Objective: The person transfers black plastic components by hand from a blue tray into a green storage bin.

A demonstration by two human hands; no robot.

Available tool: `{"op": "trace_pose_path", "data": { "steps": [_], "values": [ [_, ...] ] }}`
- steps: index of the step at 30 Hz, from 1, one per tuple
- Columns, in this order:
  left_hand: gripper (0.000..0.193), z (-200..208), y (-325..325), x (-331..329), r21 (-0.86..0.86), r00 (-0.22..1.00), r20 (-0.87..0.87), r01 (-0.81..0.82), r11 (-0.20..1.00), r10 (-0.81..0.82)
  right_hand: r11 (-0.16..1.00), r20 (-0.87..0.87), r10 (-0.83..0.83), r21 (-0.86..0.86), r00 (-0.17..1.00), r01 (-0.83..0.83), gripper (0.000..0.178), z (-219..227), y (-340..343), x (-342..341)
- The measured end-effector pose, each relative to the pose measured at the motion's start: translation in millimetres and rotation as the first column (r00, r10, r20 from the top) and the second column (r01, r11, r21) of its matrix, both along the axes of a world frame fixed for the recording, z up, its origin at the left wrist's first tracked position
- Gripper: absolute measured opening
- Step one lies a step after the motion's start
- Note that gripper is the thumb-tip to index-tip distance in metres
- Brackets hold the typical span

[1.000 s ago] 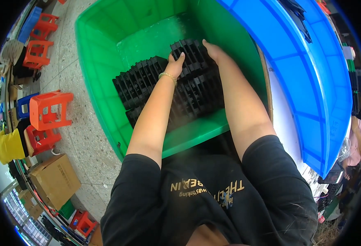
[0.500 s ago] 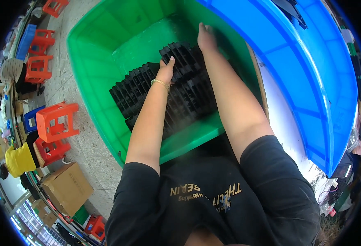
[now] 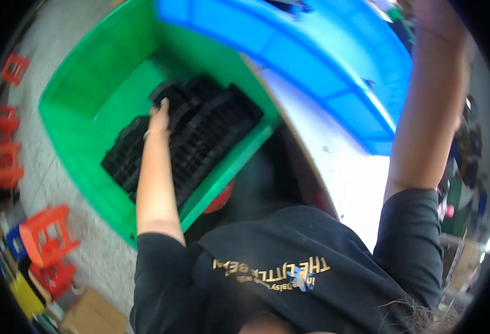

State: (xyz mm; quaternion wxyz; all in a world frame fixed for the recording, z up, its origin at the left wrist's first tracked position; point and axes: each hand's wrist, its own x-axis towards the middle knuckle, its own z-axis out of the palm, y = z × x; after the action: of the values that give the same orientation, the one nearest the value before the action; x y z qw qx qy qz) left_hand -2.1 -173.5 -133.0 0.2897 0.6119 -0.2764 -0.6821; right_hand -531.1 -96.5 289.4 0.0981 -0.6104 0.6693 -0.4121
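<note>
1. While the bare left hand (image 3: 160, 118) touches a ribbed black block (image 3: 174, 100) inside a deep green plastic bin (image 3: 69, 106), the bare right hand (image 3: 439, 19) is raised at the upper right; the two are well apart.
2. Left hand: thumb on the block's left end; fingers hidden, so whether they clamp it cannot be told.
3. Right hand: blurred, near the dark picture rim, beside a long blue plastic bin (image 3: 312, 83); its grip cannot be told.
4. Block: lies against rows of ribbed black pieces (image 3: 217, 125).
5. Surroundings: white flat tabletop (image 3: 312, 136) between bins; orange plastic stool (image 3: 30, 239) at left.
</note>
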Motion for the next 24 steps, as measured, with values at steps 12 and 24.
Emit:
{"op": "trace_pose_path", "data": {
  "steps": [12, 24],
  "values": [
    [0.066, -79.4, -8.9, 46.4, -0.59, 0.843, 0.444, 0.022, 0.807, 0.302, 0.466, -0.336, 0.357, 0.873, 0.872, 0.145, 0.078, -128.3, 100.9, 63.8],
    [0.06, -11.9, 3.4, 23.6, -0.043, 0.998, 0.023, 0.063, 0.997, -0.062, 0.524, -0.085, 0.399, 0.838, 0.913, -0.151, 0.039, -138.5, 125.4, 40.1]
  ]
}}
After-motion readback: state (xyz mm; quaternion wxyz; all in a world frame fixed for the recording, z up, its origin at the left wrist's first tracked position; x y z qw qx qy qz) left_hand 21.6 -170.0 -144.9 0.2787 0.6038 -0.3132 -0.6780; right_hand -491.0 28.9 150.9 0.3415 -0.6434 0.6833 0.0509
